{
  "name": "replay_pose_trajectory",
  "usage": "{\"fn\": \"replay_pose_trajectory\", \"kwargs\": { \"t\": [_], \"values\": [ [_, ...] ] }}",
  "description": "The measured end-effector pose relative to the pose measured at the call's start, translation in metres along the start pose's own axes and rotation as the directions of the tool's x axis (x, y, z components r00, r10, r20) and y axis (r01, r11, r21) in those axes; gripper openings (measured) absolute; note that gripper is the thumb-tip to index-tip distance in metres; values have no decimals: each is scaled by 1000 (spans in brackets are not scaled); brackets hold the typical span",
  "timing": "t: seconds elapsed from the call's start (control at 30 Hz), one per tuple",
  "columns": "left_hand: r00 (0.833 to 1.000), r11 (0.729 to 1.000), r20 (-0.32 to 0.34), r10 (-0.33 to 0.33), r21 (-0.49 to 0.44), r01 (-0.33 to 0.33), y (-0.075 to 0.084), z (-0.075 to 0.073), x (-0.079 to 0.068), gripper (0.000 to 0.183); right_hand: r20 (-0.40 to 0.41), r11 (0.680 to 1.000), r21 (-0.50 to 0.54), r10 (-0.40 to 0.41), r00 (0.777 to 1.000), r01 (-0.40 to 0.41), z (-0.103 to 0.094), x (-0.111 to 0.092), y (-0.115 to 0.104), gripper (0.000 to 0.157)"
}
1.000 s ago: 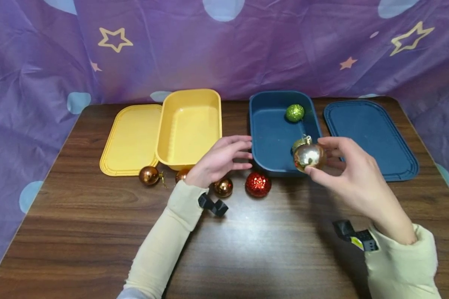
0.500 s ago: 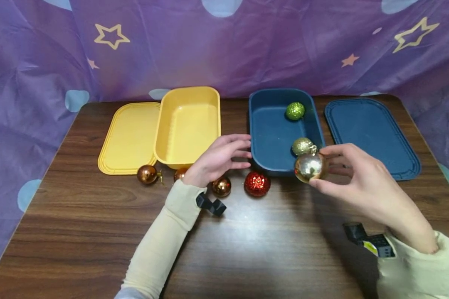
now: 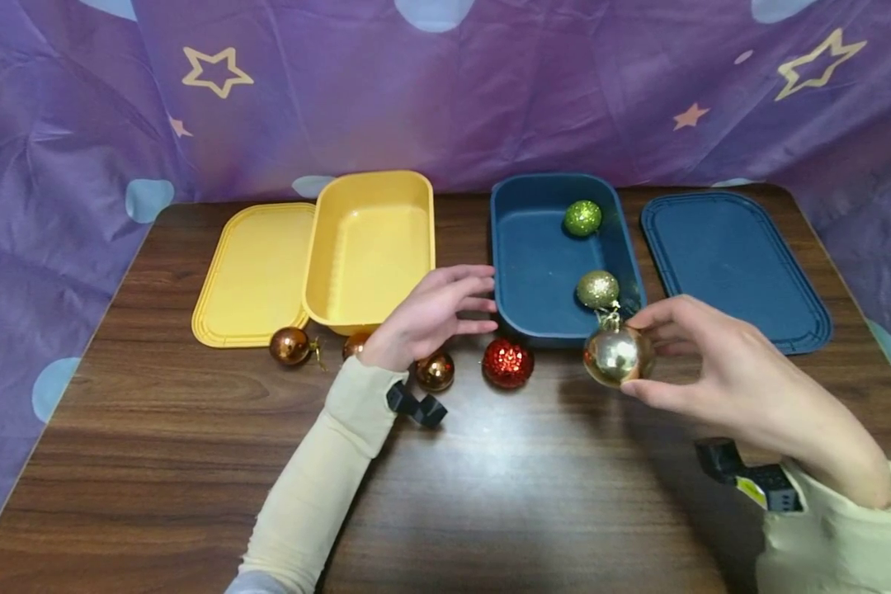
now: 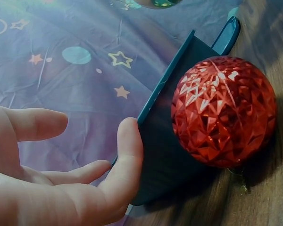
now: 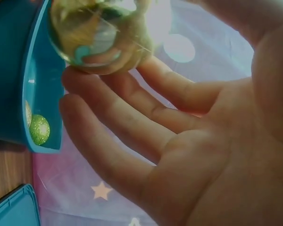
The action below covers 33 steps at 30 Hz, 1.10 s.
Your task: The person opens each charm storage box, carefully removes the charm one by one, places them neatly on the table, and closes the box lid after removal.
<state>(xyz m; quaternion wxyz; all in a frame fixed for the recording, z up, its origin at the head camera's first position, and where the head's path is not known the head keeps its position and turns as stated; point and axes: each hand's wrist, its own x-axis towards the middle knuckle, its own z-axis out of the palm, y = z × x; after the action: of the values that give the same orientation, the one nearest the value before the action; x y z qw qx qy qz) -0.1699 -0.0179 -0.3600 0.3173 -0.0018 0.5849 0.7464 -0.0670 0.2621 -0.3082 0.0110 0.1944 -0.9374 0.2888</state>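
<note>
Bauble of mirror-bright gold (image 3: 615, 355), round and capped, is pinched between the thumb and fingertips of the right hand (image 3: 735, 375), just outside the near right corner of the deep blue plastic box (image 3: 535, 256). Over the last second it has come back toward the person, from overlapping the box's rim in the head view to standing in front of it, and the pale-gold glitter ball (image 3: 597, 289) inside now shows almost whole. That leaves the bauble away from the box's opening, so it seems not to be set down yet; it looks raised above the dark wood-grain bench (image 3: 490, 495).

Farther back in the box lies a bright green glitter ball (image 3: 582, 219). The left hand (image 3: 426, 318) holds nothing, its fingers loosely extended beside the box's left wall; contact cannot be made out. A red faceted ball (image 3: 508, 364) rests in front of the box, with shiny copper-brown balls (image 3: 289, 346) farther left, near the yellow plastic box (image 3: 371, 256).
</note>
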Motion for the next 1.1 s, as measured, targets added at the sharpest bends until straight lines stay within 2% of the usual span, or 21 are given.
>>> {"fn": "replay_pose_trajectory", "kwargs": {
  "t": [0.17,0.5,0.83,1.1],
  "values": [
    [1000,1000,0,-1,-12,1,0,0,1,44,35,999,-38,-2,999,3,3,1,4,53],
    [1000,999,-16,0,-45,0,0,0,1,42,167,998,-55,11,986,-2,15,6,6,49],
    [1000,997,-8,8,-78,-9,0,0,1,42,228,997,-74,32,973,-15,22,9,6,49],
    [1000,997,-11,0,-73,-1,0,0,1,42,294,995,-97,62,954,-35,26,9,4,45]
  ]
}}
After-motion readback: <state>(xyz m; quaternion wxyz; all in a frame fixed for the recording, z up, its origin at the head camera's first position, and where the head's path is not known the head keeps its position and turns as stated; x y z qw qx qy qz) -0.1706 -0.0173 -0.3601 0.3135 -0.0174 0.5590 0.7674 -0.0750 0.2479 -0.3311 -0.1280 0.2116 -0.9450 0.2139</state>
